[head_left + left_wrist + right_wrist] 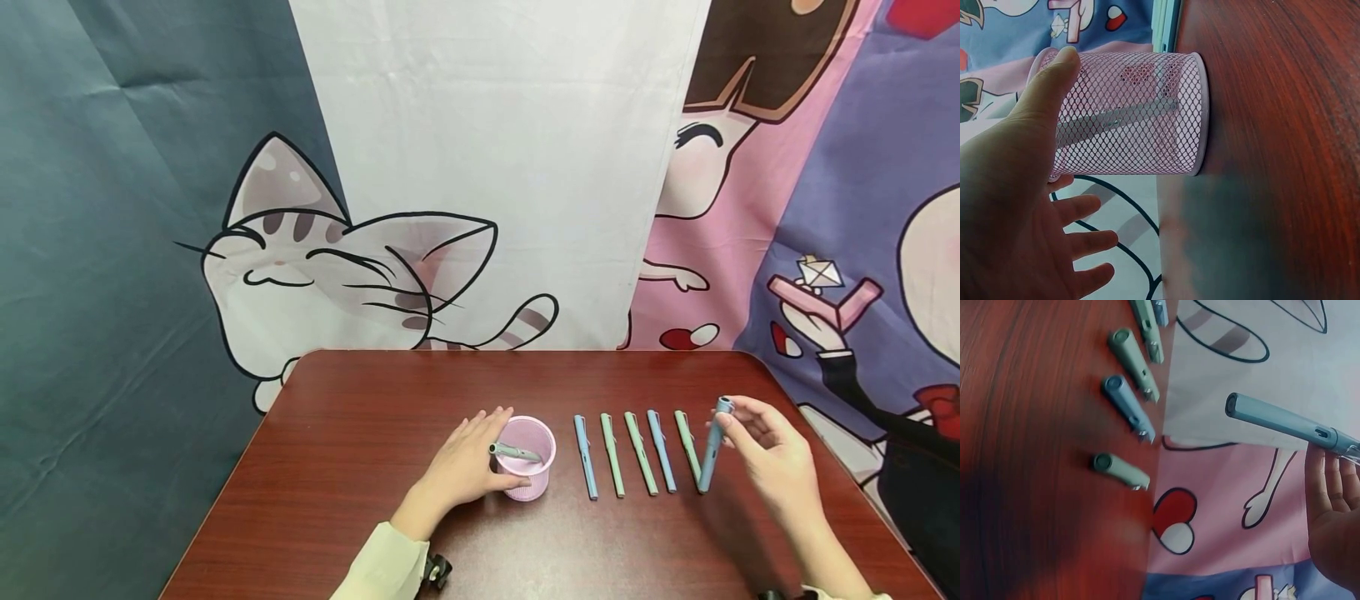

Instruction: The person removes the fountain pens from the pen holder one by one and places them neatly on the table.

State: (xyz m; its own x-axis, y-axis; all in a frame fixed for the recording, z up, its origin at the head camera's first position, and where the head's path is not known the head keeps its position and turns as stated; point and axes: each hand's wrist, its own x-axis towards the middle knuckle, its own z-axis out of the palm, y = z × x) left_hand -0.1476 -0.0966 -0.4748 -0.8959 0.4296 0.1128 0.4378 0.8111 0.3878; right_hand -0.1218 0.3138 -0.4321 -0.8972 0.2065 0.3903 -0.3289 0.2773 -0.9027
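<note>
On the table stands a pink mesh pen cup (pixel 527 488) with one grey-green pen (pixel 516 452) leaning inside, its end over the rim. My left hand (pixel 468 467) holds the cup near its rim. In the left wrist view the thumb lies on one side of the mesh, and several fingers stretch out beyond it. At the right, my right hand (pixel 776 458) pinches a blue-grey pen (pixel 712 454) near its upper end, thumb against fingers. The right wrist view shows that pen (pixel 1279 422) raised off the table.
A row of pens lies side by side between the hands: a blue pen (pixel 587 458), a green pen (pixel 612 457), another green pen (pixel 641 454), a blue one and a green one. A printed cloth (pixel 495 125) hangs behind the brown table (pixel 360 417).
</note>
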